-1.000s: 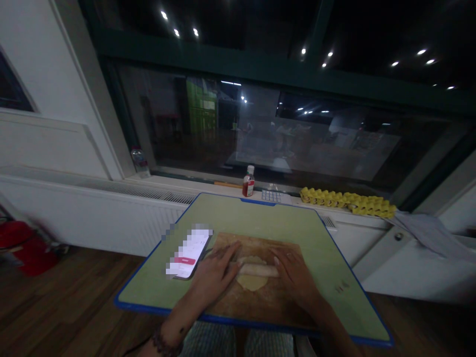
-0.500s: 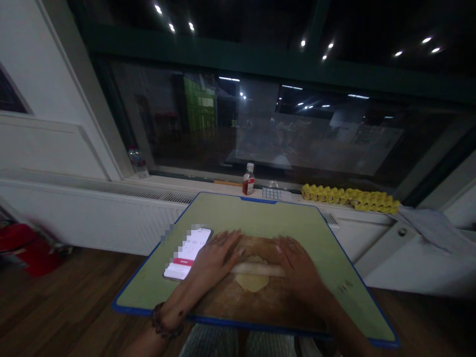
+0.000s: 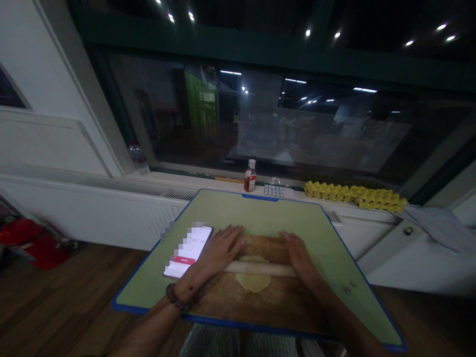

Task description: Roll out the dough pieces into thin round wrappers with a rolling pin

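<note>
a dark window [image 3: 260, 134] is stretching across the back. a blue-rimmed green surface [image 3: 278, 213] is standing in front, and a wooden board [image 3: 253, 311] is lying on its near half. a yellow egg tray [image 3: 353, 195] is resting on the sill [image 3: 199, 182] to the right. the left hand [image 3: 223, 245] is lying unclenched, fingers stretched forward, its palm covering the left part of a rolling pin [image 3: 256, 268]; the right hand [image 3: 299, 255] is lying likewise over the right part, neither hand gripping. a lit phone [image 3: 186, 255] is lying just beside the left hand. the dough [image 3: 253, 283] is lying on the board between the hands, under the rolling pin. a small bottle [image 3: 250, 178] is standing on the sill
</note>
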`<act>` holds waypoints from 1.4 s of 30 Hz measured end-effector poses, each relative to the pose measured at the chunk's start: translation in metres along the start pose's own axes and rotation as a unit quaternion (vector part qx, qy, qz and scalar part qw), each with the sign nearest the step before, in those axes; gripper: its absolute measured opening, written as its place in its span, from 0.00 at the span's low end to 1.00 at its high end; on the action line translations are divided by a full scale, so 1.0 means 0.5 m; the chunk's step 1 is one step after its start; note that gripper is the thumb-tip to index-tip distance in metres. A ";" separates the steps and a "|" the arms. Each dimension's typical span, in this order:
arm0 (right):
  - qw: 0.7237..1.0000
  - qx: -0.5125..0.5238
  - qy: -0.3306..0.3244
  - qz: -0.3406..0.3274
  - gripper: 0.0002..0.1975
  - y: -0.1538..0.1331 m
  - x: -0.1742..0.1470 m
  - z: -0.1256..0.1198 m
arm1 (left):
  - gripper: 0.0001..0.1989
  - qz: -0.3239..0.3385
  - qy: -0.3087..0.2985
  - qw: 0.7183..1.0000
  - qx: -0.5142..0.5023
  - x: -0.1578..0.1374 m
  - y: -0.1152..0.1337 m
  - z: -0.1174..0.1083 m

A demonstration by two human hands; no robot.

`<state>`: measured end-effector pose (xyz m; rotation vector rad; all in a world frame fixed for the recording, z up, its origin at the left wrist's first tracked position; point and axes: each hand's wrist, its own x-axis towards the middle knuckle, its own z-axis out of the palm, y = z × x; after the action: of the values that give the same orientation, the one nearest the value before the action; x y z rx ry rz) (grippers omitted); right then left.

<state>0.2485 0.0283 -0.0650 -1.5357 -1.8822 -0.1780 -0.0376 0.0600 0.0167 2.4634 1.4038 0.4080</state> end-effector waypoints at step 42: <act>0.996 -0.076 -0.033 -0.024 0.24 -0.052 0.050 -0.038 | 0.22 0.044 0.110 0.989 0.088 -0.012 0.032 0.004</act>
<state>0.2314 0.0314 -0.0280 -1.6149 -1.9981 -0.3033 -0.0273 0.0467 0.0200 2.6989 1.4749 0.6164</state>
